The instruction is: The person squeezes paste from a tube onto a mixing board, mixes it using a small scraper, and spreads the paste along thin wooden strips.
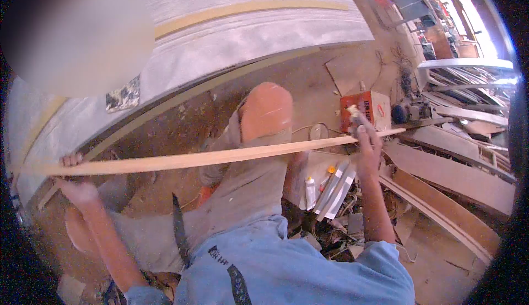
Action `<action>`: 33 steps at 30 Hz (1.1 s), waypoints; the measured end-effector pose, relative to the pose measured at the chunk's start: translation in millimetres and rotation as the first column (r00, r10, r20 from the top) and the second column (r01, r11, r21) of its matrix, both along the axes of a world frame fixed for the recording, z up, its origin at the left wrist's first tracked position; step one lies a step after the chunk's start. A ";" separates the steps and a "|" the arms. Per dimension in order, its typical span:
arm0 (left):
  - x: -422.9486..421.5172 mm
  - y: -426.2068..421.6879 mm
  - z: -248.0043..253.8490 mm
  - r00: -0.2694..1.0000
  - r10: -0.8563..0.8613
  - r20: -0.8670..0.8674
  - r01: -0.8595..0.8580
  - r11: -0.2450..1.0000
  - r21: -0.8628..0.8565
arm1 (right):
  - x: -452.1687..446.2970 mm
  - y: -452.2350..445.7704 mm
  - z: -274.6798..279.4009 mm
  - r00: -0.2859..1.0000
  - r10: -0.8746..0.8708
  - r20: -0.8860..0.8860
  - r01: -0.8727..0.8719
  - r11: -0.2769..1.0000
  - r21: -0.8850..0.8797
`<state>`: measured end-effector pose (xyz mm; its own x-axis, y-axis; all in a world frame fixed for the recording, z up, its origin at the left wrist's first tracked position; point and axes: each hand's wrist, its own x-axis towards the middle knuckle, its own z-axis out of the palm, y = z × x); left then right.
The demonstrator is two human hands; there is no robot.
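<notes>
A long, pale, thin wooden strip (231,155) stretches across my lap between both hands. My left hand (80,181) is closed around its left end, close to the edge of the large table (297,32). Toward the strip's other end, my right hand (368,142) closes over it, with a short length sticking out beyond the fingers. A small whitish piece (354,111) shows at the right fingertips; whether it is held or lies behind them I cannot tell. The strip passes just above my bare knee (267,109).
A red box (372,109) stands beyond my right hand. Below it, a white bottle (310,192) and grey-white strips (336,189) lie on a board. Long planks (452,178) and piled wood scraps (468,107) fill the right side. Another strip (248,12) lies on the table.
</notes>
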<state>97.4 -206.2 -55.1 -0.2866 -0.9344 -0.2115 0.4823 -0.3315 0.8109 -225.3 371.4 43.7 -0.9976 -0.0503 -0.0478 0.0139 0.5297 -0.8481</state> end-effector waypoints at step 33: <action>65.6 -72.3 93.2 0.903 0.226 0.366 -0.072 0.918 -0.391 | 72.3 -19.0 -43.3 0.821 0.404 0.404 0.128 0.559 -0.819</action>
